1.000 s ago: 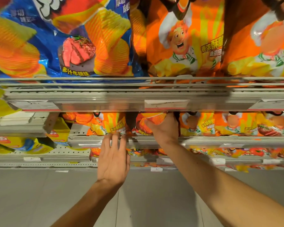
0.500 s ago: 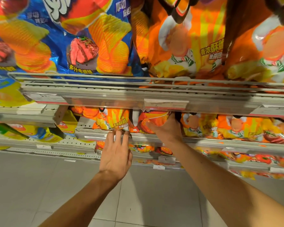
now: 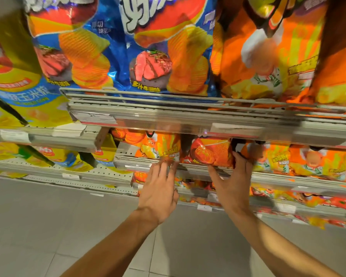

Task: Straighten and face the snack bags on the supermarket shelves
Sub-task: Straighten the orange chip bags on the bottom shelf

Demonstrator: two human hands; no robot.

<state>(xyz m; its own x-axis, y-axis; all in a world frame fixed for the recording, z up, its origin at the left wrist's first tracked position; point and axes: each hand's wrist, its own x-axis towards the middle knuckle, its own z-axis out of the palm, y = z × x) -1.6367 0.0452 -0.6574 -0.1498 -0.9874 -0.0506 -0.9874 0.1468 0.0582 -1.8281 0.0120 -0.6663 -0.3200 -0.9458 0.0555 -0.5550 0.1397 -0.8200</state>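
On the middle shelf (image 3: 272, 177) a red-orange chip bag (image 3: 210, 152) stands between orange chef-print bags (image 3: 160, 146). My right hand (image 3: 234, 180) holds the red-orange bag, thumb under its lower edge and fingers curled round its right side. My left hand (image 3: 160, 188) reaches with straight fingers to the shelf's front rail. Its blurred fingertips touch the bottom of the orange bag to the left. More orange chef bags (image 3: 312, 160) line the shelf to the right.
The upper shelf (image 3: 188, 118) juts out just above my hands, carrying large blue steak-flavour bags (image 3: 164, 56) and big orange bags (image 3: 268, 56). Yellow bags (image 3: 18, 92) fill the left bay. Lower shelves hold more bags above a grey tiled floor (image 3: 48, 226).
My right hand has slid from the front of the red-orange bag to its right side, thumb now spread below. My left hand stays at the rail. The view has shifted left.
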